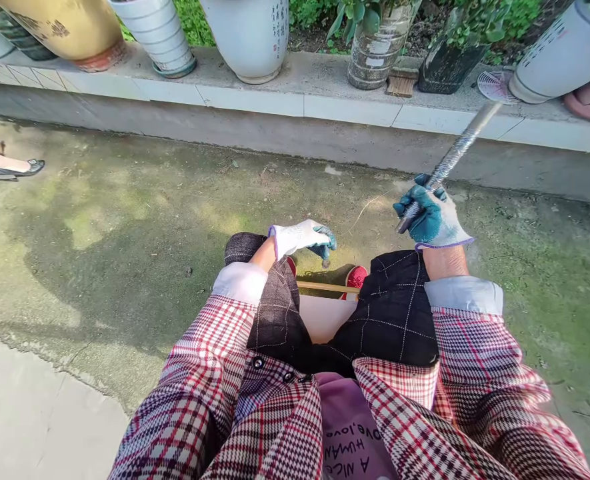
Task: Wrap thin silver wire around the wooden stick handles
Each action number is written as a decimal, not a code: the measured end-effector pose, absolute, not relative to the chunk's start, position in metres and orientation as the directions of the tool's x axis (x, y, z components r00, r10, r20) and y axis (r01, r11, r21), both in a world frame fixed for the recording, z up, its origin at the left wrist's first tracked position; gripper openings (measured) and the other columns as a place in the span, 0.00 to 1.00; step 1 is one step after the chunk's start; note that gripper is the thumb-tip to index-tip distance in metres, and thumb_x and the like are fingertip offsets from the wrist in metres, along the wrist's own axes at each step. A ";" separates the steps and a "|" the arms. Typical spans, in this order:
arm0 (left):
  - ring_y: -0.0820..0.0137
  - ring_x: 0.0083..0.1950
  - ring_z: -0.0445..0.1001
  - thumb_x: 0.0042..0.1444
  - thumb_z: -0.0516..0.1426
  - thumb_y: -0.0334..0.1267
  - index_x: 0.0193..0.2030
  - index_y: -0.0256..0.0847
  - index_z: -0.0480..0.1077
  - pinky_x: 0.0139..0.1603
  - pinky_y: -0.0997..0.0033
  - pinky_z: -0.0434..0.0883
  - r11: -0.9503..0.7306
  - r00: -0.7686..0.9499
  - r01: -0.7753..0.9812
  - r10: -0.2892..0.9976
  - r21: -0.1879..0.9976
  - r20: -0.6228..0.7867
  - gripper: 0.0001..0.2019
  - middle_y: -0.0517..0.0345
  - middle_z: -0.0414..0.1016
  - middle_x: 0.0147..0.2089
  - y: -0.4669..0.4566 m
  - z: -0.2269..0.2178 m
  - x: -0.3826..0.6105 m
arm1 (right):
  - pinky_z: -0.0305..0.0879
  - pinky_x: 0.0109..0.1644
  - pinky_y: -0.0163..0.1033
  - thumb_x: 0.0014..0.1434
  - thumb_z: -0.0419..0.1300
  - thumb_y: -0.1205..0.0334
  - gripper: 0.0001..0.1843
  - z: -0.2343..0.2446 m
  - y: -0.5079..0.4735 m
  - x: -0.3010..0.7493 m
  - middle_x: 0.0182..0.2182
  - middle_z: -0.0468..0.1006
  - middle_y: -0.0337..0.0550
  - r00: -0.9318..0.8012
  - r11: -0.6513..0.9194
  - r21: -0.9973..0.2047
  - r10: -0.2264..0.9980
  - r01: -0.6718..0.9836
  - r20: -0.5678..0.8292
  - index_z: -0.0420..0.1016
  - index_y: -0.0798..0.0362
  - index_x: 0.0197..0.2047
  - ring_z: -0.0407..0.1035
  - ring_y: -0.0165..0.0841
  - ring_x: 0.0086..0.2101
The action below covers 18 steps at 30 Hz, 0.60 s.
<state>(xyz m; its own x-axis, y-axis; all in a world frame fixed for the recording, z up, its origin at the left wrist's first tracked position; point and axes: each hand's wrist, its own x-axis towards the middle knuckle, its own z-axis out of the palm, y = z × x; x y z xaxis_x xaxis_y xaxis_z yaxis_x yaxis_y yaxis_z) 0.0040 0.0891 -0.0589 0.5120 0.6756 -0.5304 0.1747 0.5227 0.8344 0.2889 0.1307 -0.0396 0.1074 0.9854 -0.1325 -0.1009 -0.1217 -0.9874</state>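
My right hand, in a white glove with a green-blue coated palm, is wrapped round a silvery metal rod. The rod slants up to the right, and its middle looks wound with shiny wire or ridged. A thin pale strand curves across the ground between my hands; where it ends I cannot make out. My left hand, gloved alike, hovers over my left knee. Its fingers are curled down and together, and whatever may be in them is hidden.
A low tiled ledge runs across ahead, bearing a white pot, a plastic bottle planter and a small brush. A yellow stick lies across between my legs, near red shoes. Another person's foot is at left.
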 end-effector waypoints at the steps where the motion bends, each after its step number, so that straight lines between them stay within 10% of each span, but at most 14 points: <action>1: 0.75 0.27 0.78 0.57 0.57 0.21 0.34 0.31 0.77 0.40 0.71 0.77 0.531 0.502 0.164 0.680 0.831 -0.534 0.08 0.56 0.80 0.27 0.089 -0.059 0.005 | 0.75 0.44 0.48 0.48 0.70 0.52 0.21 -0.038 0.129 0.284 0.30 0.72 0.37 0.101 -0.125 -0.990 0.986 -0.063 -0.131 0.73 0.43 0.45 0.71 0.36 0.34; 11: 0.75 0.26 0.75 0.61 0.55 0.24 0.45 0.31 0.77 0.34 0.74 0.74 0.435 0.460 0.050 0.789 0.899 -0.407 0.10 0.60 0.76 0.25 0.091 -0.052 0.004 | 0.69 0.37 0.39 0.47 0.69 0.55 0.22 -0.052 0.116 0.239 0.33 0.78 0.39 -0.208 -0.114 -0.910 0.955 0.399 -0.211 0.80 0.55 0.45 0.70 0.33 0.31; 18: 0.76 0.20 0.66 0.60 0.54 0.27 0.41 0.32 0.80 0.23 0.77 0.63 0.417 0.512 0.315 0.681 0.852 -0.523 0.11 0.63 0.68 0.19 0.084 -0.052 0.006 | 0.69 0.51 0.52 0.57 0.63 0.65 0.12 -0.063 0.123 0.249 0.41 0.83 0.56 -0.141 0.079 -0.198 0.936 0.977 -0.322 0.83 0.51 0.45 0.77 0.53 0.47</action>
<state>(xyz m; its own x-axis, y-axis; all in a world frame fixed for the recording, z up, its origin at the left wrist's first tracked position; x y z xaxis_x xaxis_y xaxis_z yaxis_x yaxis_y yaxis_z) 0.0061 0.0840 -0.0523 0.5119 0.6814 -0.5231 0.3155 0.4173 0.8523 0.2491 0.1231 -0.0632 -0.1413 0.9362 -0.3219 0.9769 0.0792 -0.1984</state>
